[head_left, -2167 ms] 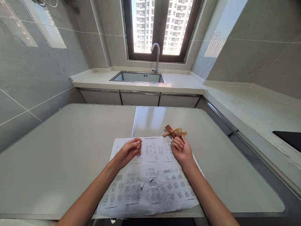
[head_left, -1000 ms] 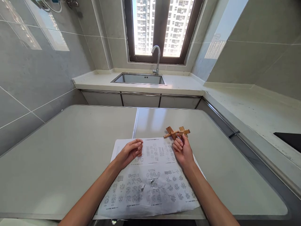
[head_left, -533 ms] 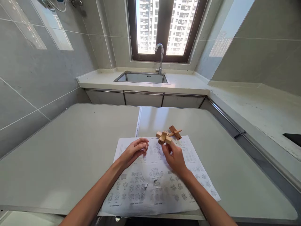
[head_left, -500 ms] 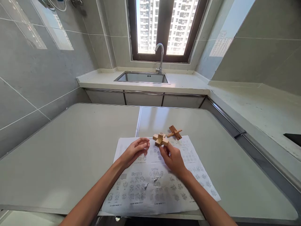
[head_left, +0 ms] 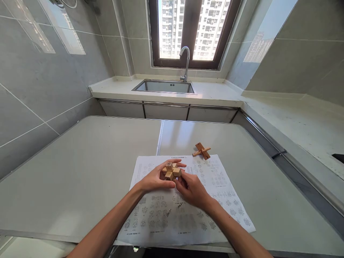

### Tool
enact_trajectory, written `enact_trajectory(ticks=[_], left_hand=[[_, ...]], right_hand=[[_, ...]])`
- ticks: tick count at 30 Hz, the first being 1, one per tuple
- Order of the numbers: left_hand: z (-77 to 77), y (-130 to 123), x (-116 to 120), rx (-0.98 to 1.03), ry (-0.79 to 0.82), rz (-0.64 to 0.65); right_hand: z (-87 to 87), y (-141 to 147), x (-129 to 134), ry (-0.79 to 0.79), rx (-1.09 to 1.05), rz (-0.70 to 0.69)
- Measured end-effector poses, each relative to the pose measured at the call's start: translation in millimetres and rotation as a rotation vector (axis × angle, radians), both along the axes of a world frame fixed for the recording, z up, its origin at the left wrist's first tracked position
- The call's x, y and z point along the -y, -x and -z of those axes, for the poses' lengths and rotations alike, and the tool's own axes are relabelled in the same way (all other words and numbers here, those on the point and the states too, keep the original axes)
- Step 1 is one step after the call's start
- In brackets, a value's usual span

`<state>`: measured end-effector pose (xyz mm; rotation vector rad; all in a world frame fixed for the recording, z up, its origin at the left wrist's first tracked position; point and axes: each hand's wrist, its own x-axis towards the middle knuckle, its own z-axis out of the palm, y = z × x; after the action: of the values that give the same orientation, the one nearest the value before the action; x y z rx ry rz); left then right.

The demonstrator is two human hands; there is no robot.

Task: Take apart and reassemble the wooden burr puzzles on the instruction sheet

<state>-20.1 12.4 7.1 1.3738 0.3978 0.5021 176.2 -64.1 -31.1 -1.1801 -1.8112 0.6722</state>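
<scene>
A light wooden burr puzzle [head_left: 171, 171], made of interlocked square bars, is held between both hands above the printed sheet. My left hand [head_left: 157, 177] curves round its left side, fingers behind it and thumb in front. On the right side, my right hand [head_left: 192, 188] pinches one of the bars with thumb and fingertips. Beneath the hands lies a large white sheet [head_left: 185, 229] printed with small diagrams. Just past its top edge rests a second wooden piece [head_left: 202, 151], a darker flat slat crossed by a lighter stick.
The pale table [head_left: 80, 172] extends left and right of the sheet, with a seam running away from me. Behind it stands a counter with a sink [head_left: 163, 86] and a tap [head_left: 185, 64] below a window. Another counter [head_left: 298, 118] runs along the right.
My right hand has brought the burr puzzle down and left. My left hand has closed in around it from the left. The second wooden piece has stayed on the table.
</scene>
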Motion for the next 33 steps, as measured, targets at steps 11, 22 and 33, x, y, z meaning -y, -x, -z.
enact_trajectory(ticks=[11, 22, 33], left_hand=[[-3.9, -0.4, 3.0, 0.018, 0.005, 0.008], [-12.5, -4.0, 8.9, -0.052, -0.042, -0.026], [-11.2, -11.1, 13.4, -0.09, -0.129, -0.237]], right_hand=[[-15.1, -5.5, -2.1, 0.472, -0.388, -0.333], [-14.5, -2.0, -0.1, 0.488, -0.529, -0.182], [-11.4, 3.6, -2.4, 0.377, -0.548, 0.049]])
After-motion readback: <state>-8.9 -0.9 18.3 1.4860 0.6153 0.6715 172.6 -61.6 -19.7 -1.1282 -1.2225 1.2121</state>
